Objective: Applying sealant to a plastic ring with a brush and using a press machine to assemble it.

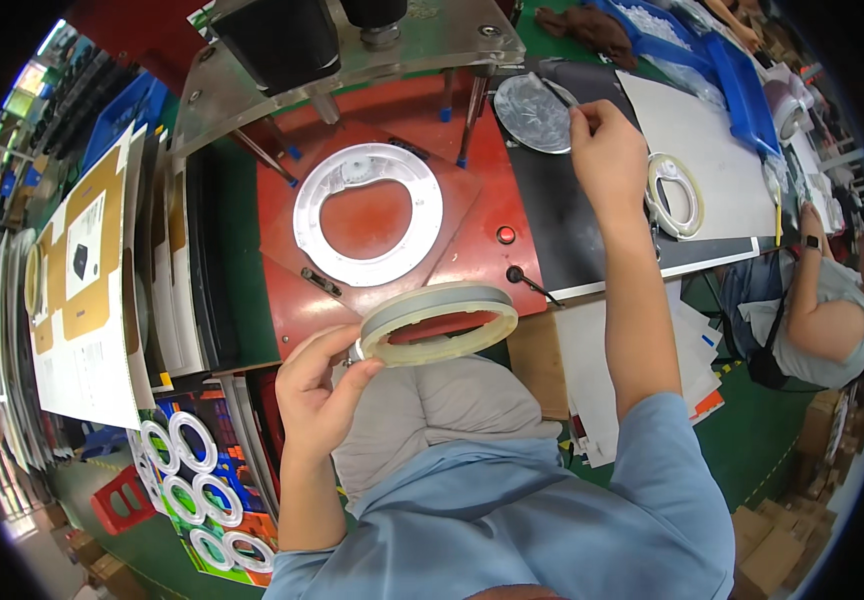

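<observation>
My left hand (314,395) pinches the left end of a grey and pale-yellow ring (438,298) between thumb and fingers. The ring is tilted and hangs above my lap, in front of the red machine. Out to the right, my right hand (607,155) grips a thin dark stick (558,93), its fingers pressed together. The stick slants over a round, shallow metal dish (527,122) smeared with whitish-grey stuff. Whether its tip touches the dish I cannot tell. A flat white ring (424,215) lies on the machine's red bed, untouched by either hand.
The red machine bed (477,235) has a red button (505,235) and a clear plate (192,115) on posts above it. Another pale ring (692,210) rests right of my forearm. Several white rings (192,440) lie lower left. Beyond the right bench sits another person (822,330).
</observation>
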A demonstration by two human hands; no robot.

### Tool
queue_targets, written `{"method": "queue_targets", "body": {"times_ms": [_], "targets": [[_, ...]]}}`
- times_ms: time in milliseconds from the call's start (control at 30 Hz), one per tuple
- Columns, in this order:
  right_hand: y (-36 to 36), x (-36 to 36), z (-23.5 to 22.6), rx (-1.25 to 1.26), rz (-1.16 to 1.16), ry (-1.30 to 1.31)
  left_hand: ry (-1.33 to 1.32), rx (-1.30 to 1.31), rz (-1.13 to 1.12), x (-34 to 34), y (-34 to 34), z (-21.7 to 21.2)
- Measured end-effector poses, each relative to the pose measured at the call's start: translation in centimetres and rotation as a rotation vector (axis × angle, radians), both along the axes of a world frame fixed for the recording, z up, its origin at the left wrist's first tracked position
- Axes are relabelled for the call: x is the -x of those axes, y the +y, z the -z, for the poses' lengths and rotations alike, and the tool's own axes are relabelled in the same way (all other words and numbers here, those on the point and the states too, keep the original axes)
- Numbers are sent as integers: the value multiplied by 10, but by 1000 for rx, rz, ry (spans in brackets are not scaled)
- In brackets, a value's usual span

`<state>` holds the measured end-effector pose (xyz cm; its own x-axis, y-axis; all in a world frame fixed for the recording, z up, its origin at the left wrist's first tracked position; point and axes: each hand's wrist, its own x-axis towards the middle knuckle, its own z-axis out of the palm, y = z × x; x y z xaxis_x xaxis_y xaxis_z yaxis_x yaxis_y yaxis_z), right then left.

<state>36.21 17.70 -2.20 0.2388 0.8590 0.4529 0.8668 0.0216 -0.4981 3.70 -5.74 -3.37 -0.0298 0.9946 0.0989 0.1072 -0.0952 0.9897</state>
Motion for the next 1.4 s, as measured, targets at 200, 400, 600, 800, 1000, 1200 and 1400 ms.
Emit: {"method": "queue_targets", "body": {"times_ms": [200,400,600,800,1000,1200,1400], "targets": [[-2,-18,1,-1,36,-35,3,-10,1,-2,0,-3],[3,-20,3,-12,45,-105,18,2,-20,-3,0,-1],[7,-9,2,39,68,-136,48,8,-32,-3,-1,-1],[12,5,2,76,83,-158,22,27,-38,-3,-1,-3],[14,9,3,65,72,-162,59,7,-25,-2,-1,0],[17,5,3,95,9,-96,37,4,-22,-3,-1,-1],[22,-14,6,103,-157,12,69,2,-18,-3,0,-4]]}}
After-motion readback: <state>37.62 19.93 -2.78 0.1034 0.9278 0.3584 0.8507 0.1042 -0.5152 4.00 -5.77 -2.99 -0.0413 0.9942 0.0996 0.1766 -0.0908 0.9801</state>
